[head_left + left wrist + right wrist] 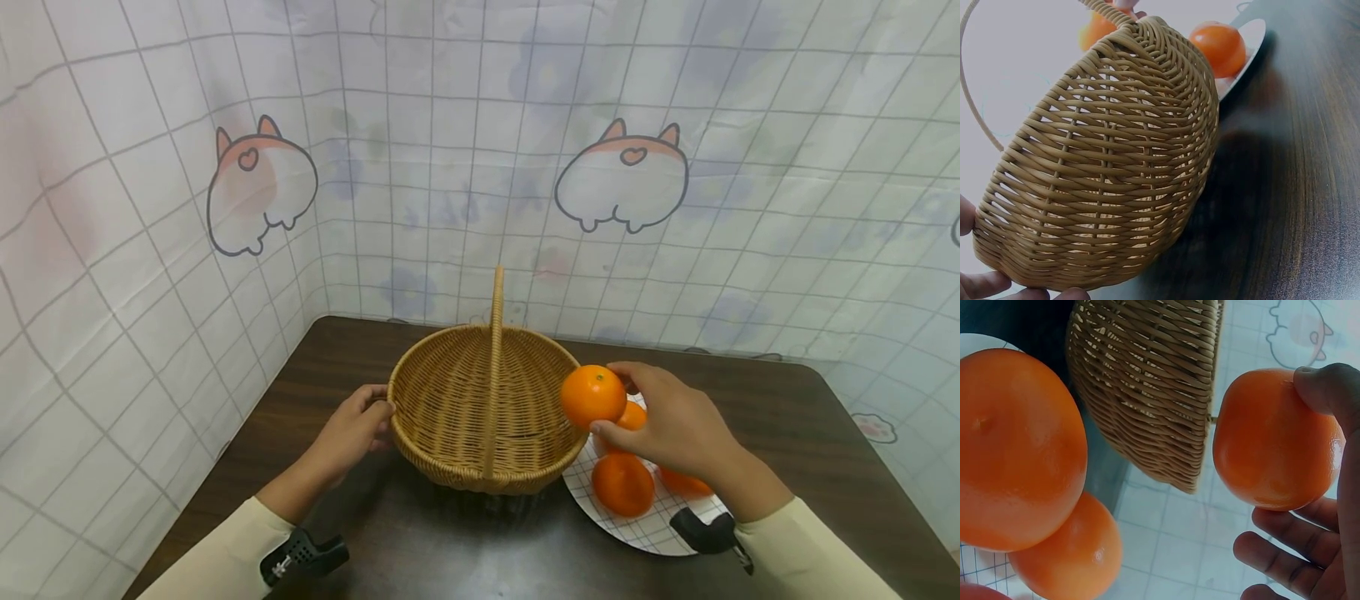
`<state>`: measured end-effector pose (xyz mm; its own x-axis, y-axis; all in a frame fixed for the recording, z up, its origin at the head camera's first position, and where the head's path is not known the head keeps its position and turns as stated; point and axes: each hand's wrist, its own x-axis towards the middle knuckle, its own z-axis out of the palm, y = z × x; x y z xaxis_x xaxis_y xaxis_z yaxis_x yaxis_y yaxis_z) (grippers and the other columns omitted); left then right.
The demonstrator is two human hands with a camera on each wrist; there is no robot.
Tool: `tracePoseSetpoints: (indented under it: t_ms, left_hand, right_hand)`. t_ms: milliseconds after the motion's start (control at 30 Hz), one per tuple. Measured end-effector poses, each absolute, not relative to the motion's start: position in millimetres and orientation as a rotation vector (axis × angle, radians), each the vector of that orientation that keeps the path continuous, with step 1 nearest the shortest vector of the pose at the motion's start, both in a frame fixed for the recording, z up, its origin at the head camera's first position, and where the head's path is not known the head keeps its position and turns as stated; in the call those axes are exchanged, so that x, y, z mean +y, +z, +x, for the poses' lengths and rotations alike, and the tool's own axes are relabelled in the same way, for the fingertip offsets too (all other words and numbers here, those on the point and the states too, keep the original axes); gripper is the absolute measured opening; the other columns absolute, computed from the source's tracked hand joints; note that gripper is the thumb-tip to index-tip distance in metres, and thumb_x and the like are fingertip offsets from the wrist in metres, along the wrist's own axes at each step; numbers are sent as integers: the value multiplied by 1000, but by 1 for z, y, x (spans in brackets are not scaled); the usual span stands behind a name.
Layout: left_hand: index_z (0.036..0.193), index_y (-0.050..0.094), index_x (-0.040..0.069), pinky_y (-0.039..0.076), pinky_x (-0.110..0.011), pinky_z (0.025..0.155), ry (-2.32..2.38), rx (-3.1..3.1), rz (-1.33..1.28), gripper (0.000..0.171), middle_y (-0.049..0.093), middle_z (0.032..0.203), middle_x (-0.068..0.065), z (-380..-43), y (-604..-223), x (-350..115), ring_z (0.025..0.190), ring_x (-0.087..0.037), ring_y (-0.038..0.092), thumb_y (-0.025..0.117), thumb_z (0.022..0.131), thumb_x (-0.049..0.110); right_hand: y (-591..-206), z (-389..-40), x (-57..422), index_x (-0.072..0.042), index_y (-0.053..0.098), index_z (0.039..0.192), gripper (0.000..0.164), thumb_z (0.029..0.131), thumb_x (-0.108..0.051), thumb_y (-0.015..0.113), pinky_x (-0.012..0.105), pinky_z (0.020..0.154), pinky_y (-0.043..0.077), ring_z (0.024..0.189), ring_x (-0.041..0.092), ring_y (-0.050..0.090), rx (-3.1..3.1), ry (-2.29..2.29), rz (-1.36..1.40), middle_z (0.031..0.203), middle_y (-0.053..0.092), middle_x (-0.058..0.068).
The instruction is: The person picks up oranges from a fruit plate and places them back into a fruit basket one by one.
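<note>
While the left hand [352, 433] grips the rim of a round, tan woven wicker basket [442, 400] at its 9 o'clock, thumb on the edge and fingers curled against the outer wall, the right hand [667, 417] holds a glossy, round orange fruit [592, 398] between its curved thumb and fingers, parted only as far as the fruit's width. The held fruit is at the basket's 3 o'clock, overlapping the rim in the head view; whether the two touch I cannot tell. A slim wicker handle [495, 358] arches over the basket, its near end meeting the rim at 6 o'clock. Toward 4 o'clock from the basket, a round white plate [637, 537] with thin dark grid lines sits on a dark brown wood-grain desk [795, 450]. On the plate, one shiny orange fruit [622, 485] lies nearest the basket, another orange fruit [634, 414] is partly hidden behind the held one toward 12 o'clock, and a third orange fruit [686, 483] shows beneath the right hand toward 3 o'clock. Black wrist mounts [705, 532] are worn over the pale cream sleeves [802, 542], and a white grid-patterned sheet [465, 167] with cartoon animal drawings hangs beyond the desk at 12 o'clock.
</note>
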<state>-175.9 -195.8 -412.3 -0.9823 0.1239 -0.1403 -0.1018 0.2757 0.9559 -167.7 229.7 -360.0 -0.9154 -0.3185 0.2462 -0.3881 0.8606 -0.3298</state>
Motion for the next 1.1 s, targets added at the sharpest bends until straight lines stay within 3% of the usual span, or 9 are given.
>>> tracePoseSetpoints:
  t_ms: [533,833,1100]
  left_hand:
    - [151,38,0,56,-53,91,1789,2353,38,53,50,141,-26,-177,-414,-197,117,-36,60,46,107,29]
    - [151,37,-2,55,-55,92,1825,2323,55,52,49,142,-28,-175,-413,-196,119,-37,59,47,108,26]
    - [151,37,-2,56,-54,92,1815,2330,46,52,48,143,-27,-177,-415,-196,120,-38,58,47,108,27]
  right_hand:
    - [-364,-170,222,-16,56,142,83,83,-73,69,52,78,56,108,26,65,-2840,583,600,126,65,7]
    - [-366,-171,221,-18,54,146,88,83,-79,62,54,80,56,108,24,65,-2837,569,593,127,65,5]
    - [-367,-171,222,-13,55,146,83,87,-70,67,58,86,54,123,33,59,-2836,543,609,140,61,5]
